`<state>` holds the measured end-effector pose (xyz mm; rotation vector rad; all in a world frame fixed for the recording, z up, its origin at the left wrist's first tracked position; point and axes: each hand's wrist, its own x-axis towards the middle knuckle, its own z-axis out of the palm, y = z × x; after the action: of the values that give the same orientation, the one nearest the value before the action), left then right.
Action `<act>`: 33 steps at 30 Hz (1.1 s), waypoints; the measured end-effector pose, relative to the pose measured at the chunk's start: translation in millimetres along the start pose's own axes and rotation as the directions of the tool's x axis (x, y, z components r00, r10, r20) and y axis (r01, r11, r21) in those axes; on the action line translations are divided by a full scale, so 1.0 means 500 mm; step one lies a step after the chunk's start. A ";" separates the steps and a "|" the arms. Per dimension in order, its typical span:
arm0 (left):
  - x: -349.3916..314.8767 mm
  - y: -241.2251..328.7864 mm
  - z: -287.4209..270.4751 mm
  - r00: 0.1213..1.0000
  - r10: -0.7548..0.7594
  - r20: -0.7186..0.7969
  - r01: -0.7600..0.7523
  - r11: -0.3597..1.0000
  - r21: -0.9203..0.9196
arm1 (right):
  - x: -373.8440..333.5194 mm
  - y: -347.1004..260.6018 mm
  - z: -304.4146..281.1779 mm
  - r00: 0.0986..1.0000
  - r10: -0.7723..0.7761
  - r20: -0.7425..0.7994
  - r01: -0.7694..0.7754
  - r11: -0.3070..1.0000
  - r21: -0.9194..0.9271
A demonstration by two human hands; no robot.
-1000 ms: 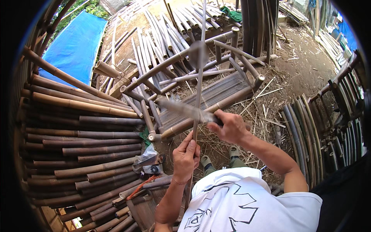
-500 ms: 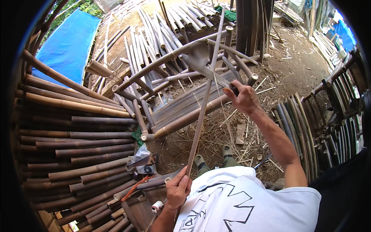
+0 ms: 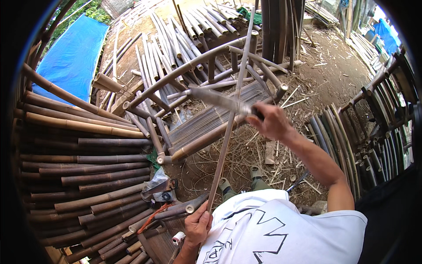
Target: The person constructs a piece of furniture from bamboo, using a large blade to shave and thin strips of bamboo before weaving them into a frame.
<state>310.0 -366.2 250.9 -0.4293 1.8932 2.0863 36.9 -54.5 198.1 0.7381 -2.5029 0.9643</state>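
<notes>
A long, narrow bamboo strip (image 3: 227, 136) runs from near my body far out over a bamboo bench. My left hand (image 3: 198, 223) is closed round its near end. In my right hand (image 3: 273, 121) is the dark handle of a large knife. Its broad blade (image 3: 211, 97) is smeared by motion and crosses the strip partway along; whether it touches the strip, I cannot tell. Behind the blade, the bamboo bench (image 3: 198, 148) has a slatted seat, round rails and a curved back rail.
Dark bamboo poles (image 3: 105, 180) are stacked at left, with a handsaw (image 3: 160, 188) beside them. A can (image 3: 178, 238) stands near my left forearm. Shavings (image 3: 233, 163) litter the ground before my feet. More poles (image 3: 336, 149) stand at right. A blue tarp (image 3: 72, 59) lies far left.
My right hand has come down slightly toward me, and the knife blade has swung lower, now lying flatter across the strip. My left hand has shifted slightly down and left, still gripping the strip.
</notes>
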 end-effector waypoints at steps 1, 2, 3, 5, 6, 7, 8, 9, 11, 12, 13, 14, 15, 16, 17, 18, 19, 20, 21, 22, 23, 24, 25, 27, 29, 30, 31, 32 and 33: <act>-0.007 0.000 -0.004 1.000 -0.011 -0.004 0.011 1.000 0.009 | 0.013 0.028 -0.003 0.991 0.098 -0.088 -0.103 0.993 -0.055; -0.006 0.000 -0.006 1.000 -0.004 -0.006 0.004 1.000 0.014 | 0.030 0.060 -0.027 0.964 0.257 -0.072 -0.261 0.964 -0.049; -0.020 -0.008 -0.013 1.000 -0.011 0.028 0.012 0.999 -0.049 | 0.036 0.094 -0.056 0.908 0.415 -0.055 -0.417 0.908 -0.041; -0.044 -0.035 -0.035 0.998 0.001 0.057 -0.001 1.000 0.005 | 0.041 0.176 -0.094 0.930 0.337 -0.149 -0.358 0.922 -0.146; -0.057 -0.054 -0.051 0.998 0.044 0.048 -0.046 0.998 0.036 | 0.048 0.197 -0.113 0.933 0.306 -0.192 -0.340 0.923 -0.183; -0.068 -0.076 -0.068 0.995 0.088 0.041 -0.090 0.994 0.067 | 0.056 0.217 -0.131 0.933 0.272 -0.234 -0.323 0.920 -0.221; -0.088 -0.094 -0.089 0.992 0.125 0.024 -0.127 0.987 0.102 | 0.074 0.215 -0.160 0.917 0.330 -0.224 -0.355 0.932 -0.080; -0.118 -0.107 -0.111 0.988 0.156 0.004 -0.154 0.976 0.155 | 0.074 0.260 -0.189 0.875 0.466 -0.129 -0.472 0.882 -0.013; -0.135 -0.124 -0.144 0.977 0.211 -0.005 -0.203 0.948 0.246 | 0.065 0.269 -0.226 0.954 0.255 -0.157 -0.292 0.909 -0.296; -0.137 -0.117 -0.145 0.985 0.174 -0.005 -0.167 0.952 0.258 | 0.063 0.277 -0.229 0.946 0.288 -0.147 -0.319 0.901 -0.292; -0.142 -0.132 -0.157 0.959 0.280 0.049 -0.269 0.838 0.475 | 0.063 0.289 -0.231 0.937 0.319 -0.138 -0.347 0.893 -0.288; -0.143 -0.161 -0.178 0.915 0.381 0.132 -0.369 0.658 0.656 | 0.074 0.302 -0.247 0.929 0.342 -0.144 -0.370 0.884 -0.286; -0.157 -0.182 -0.203 0.864 0.444 0.236 -0.435 0.425 0.794 | 0.084 0.324 -0.269 0.878 0.425 -0.221 -0.468 0.858 -0.210; -0.177 -0.195 -0.227 0.832 0.470 0.293 -0.478 0.341 0.809 | 0.087 0.351 -0.299 0.810 0.508 -0.292 -0.559 0.820 -0.122; -0.181 -0.198 -0.241 0.805 0.535 0.255 -0.547 0.504 0.669 | 0.068 0.412 -0.368 0.750 0.558 -0.355 -0.637 0.753 -0.161; -0.194 -0.193 -0.249 0.898 0.424 0.117 -0.405 0.696 0.593 | 0.045 0.469 -0.441 0.681 0.600 -0.420 -0.713 0.674 -0.194; -0.227 -0.191 -0.236 0.964 0.259 -0.058 -0.199 0.849 0.490 | 0.068 0.410 -0.444 0.581 0.696 -0.423 -0.793 0.600 -0.102; -0.206 -0.183 -0.219 0.979 0.205 -0.020 -0.170 0.860 0.480 | 0.063 0.396 -0.478 0.601 0.685 -0.413 -0.776 0.625 -0.092; -0.185 -0.148 -0.198 0.990 0.139 -0.006 -0.118 0.863 0.491 | 0.073 0.352 -0.457 0.625 0.666 -0.407 -0.743 0.667 -0.051; -0.157 -0.114 -0.175 0.997 0.071 0.009 -0.066 0.863 0.500 | 0.079 0.305 -0.430 0.647 0.647 -0.403 -0.710 0.704 -0.010; -0.120 -0.102 -0.143 0.996 -0.084 -0.018 0.086 0.962 0.258 | 0.093 0.256 -0.387 0.674 0.623 -0.398 -0.662 0.748 0.049; -0.055 -0.056 -0.091 0.989 -0.144 0.039 0.140 0.986 0.088 | 0.076 0.233 -0.347 0.761 0.536 -0.366 -0.570 0.822 0.018; 0.007 -0.023 -0.054 0.984 -0.109 0.141 0.112 0.994 -0.008 | 0.063 0.189 -0.272 0.842 0.364 -0.399 -0.400 0.917 -0.007; 0.120 0.050 0.013 0.963 -0.113 0.246 0.154 0.976 -0.155 | 0.041 0.059 -0.154 0.937 0.259 -0.233 -0.259 0.965 0.032; 0.211 0.109 0.063 0.925 -0.101 0.365 0.265 0.861 -0.434 | 0.003 -0.076 -0.084 0.985 0.170 -0.025 -0.169 0.985 0.032; 0.243 0.126 0.077 0.909 -0.062 0.412 0.290 0.804 -0.519 | -0.019 -0.130 -0.052 0.997 0.070 0.014 -0.070 0.997 0.010; 0.263 0.146 0.096 0.905 -0.046 0.422 0.290 0.792 -0.536 | -0.034 -0.154 -0.024 0.997 -0.083 -0.004 0.082 0.996 -0.034; 0.276 0.161 0.109 0.902 -0.039 0.429 0.296 0.779 -0.552 | -0.038 -0.173 -0.007 0.993 -0.116 -0.037 0.114 0.993 -0.042; 0.280 0.168 0.113 0.901 -0.035 0.433 0.302 0.766 -0.567 | -0.042 -0.191 0.008 0.987 -0.148 -0.069 0.145 0.988 -0.046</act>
<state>146.8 -315.7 275.3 -0.2624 0.8595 2.4028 108.8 -110.6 233.7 0.8463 -2.3622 0.8701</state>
